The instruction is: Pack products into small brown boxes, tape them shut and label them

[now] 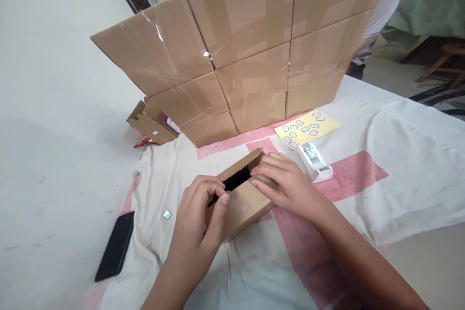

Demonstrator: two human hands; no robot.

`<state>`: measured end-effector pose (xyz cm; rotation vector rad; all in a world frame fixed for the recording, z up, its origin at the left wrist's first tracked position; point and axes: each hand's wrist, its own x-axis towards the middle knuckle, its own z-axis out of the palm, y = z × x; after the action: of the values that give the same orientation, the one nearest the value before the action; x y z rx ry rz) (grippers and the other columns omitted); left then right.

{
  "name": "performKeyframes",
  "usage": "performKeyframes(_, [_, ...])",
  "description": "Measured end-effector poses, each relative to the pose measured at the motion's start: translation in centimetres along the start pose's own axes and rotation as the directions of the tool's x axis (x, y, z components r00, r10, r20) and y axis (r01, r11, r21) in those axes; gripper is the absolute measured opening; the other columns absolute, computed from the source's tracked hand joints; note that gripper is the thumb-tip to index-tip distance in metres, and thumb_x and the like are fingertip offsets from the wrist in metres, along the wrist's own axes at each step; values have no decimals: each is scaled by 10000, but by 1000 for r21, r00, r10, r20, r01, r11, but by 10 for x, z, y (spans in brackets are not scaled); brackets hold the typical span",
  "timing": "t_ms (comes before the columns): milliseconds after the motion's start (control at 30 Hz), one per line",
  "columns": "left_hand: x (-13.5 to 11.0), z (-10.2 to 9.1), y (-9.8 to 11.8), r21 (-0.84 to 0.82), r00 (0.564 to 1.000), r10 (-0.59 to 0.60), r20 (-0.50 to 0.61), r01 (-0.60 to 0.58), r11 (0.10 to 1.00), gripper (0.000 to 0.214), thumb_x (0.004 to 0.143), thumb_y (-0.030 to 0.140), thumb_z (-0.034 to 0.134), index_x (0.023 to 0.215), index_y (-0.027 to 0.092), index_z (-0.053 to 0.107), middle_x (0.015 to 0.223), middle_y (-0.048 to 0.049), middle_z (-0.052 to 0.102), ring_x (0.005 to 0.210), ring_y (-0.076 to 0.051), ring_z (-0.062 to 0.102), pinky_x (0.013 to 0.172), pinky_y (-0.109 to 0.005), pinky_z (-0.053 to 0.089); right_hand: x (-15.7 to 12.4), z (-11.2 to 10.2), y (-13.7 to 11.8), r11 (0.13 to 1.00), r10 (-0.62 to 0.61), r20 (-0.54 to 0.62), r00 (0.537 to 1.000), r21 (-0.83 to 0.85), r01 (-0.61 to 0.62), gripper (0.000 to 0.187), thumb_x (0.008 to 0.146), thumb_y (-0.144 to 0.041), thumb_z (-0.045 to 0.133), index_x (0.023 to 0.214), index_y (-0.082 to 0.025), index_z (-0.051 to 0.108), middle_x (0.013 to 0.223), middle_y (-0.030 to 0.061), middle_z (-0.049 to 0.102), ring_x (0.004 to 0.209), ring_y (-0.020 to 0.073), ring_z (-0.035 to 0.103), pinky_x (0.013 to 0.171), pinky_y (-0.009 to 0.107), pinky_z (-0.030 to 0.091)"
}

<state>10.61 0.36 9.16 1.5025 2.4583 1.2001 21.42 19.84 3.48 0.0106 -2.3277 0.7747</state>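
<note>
A small brown cardboard box (241, 210) lies on the cloth in front of me, with a long, dark opening along its far side. My left hand (199, 213) is closed at the left end of that opening, thumb and forefinger pinched on the box's edge. At the right end, my right hand (285, 179) has its fingers curled over the edge of the box. The inside of the box is dark, so its contents are hidden. Just beyond my right hand stands a white plastic case (313, 162) with a clear window.
A tall, taped cardboard panel (254, 87) stands behind the box. A yellow sheet (329, 127) bearing several small labels lies at its foot. On the left are a black phone (115, 246), a loose label (167, 214) and an open carton (152, 123). A person's sleeve (387, 2) shows behind.
</note>
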Motion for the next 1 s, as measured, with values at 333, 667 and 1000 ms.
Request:
performKeyframes(333, [14,9,-15,-107,956,-203,210,229,967,206,1016,374,445,888,238,532,1028,-12,635,959,-150,588,828,-295,436,-5,0,-1,994,71,6,997,-82,-71,274,965,-222,584,1219,-284,664,1348,76,628,1375,328,444,1115,568,399])
performKeyframes(667, [15,8,-17,-362,896,-304,322,413,835,233,958,441,551,863,231,525,946,-25,695,946,-175,651,835,-320,484,-2,-4,-2,983,182,123,976,-47,-178,253,978,-221,570,1178,-281,713,1447,80,585,1403,315,470,1072,556,494])
performKeyframes(1000, [19,15,-15,-360,869,-383,314,482,799,235,827,328,704,821,231,489,809,33,705,705,-101,613,648,-238,444,-2,-4,-2,985,171,99,980,-14,-170,251,969,-197,577,1161,-275,718,1426,78,599,1405,310,469,1094,551,489])
